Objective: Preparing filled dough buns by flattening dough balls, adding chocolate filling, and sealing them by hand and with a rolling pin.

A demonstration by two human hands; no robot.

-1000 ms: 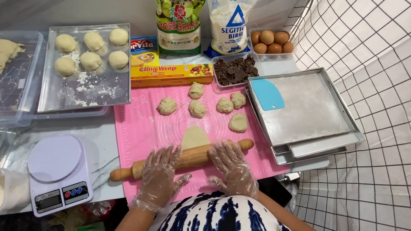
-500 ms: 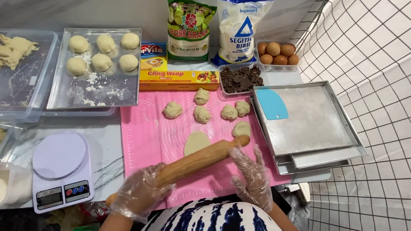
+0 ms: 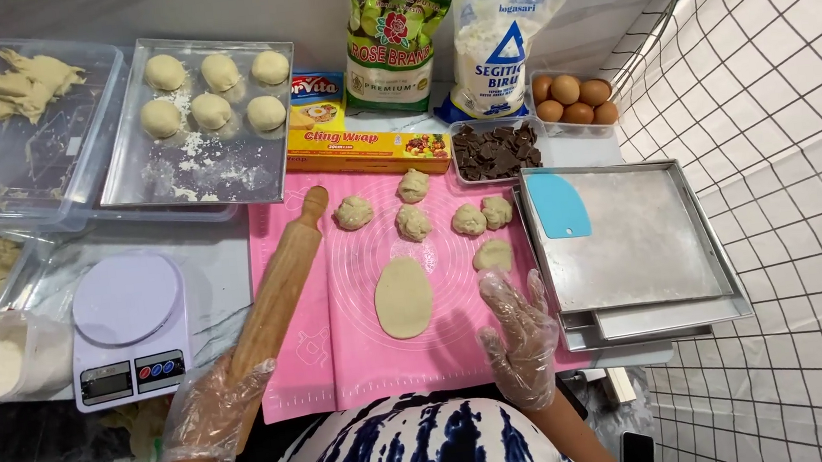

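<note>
My left hand (image 3: 215, 411), in a clear plastic glove, grips the near end of a wooden rolling pin (image 3: 281, 284) that lies slanted along the left side of the pink silicone mat (image 3: 363, 356). An oval of rolled-out dough (image 3: 403, 297) lies flat in the middle of the mat. My right hand (image 3: 518, 331), also gloved, hovers with fingers spread just right of the oval, holding nothing. Several small dough balls (image 3: 414, 223) sit on the far part of the mat.
A white kitchen scale (image 3: 127, 324) stands left of the mat. Stacked metal trays (image 3: 634, 250) with a blue scraper (image 3: 557, 205) lie to the right. Behind: a tray of dough balls (image 3: 209, 170), boxes, two bags, chocolate pieces (image 3: 496, 149), eggs (image 3: 574, 97), plastic tubs.
Both hands were rolling the pin across the dough. The left hand has since swung the pin off to the left side of the mat, and the right hand has let go.
</note>
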